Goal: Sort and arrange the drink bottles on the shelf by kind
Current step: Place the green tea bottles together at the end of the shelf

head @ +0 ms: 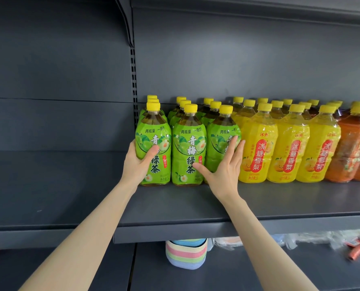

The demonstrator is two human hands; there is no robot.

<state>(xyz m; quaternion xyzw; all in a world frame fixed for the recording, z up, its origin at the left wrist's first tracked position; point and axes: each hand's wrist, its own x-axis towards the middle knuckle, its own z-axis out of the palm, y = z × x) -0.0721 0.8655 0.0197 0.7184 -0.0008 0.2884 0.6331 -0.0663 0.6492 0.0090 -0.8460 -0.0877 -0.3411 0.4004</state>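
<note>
Left hand (140,162): curled round the leftmost front green bottle (154,131), thumb laid across the label front, fingers hidden behind the bottle's left side. Right hand (225,171): fingers straight and close together, laid flat against the third front green bottle (218,139); thumb spread wide, its tip touching the middle front green bottle (188,143) low on the label.

Green labels are read as 青梅绿茶 in large vertical characters, with 两瓶量 一瓶价 above; pale green fruit is pictured. All three bottles are stood upright, long axis vertical, labels faced outward, sides touching. More green bottles are lined up behind each, three deep.

Just to the right, yellow bottles (259,143) are marked 冰糖雪梨 on a red oval, also upright and in rows. Beyond them, orange bottles (351,148) are seen at the frame edge; their writing cannot be read.

Bottles are of clear plastic, waisted, wrapped in glossy film, closed with ribbed yellow caps (153,106). All are set on a dark grey matt metal shelf (259,198), towards its back. A slotted upright (134,80) is fixed against the back panel (238,59). Below, a stack of pastel striped woven items (186,255) is noted.
</note>
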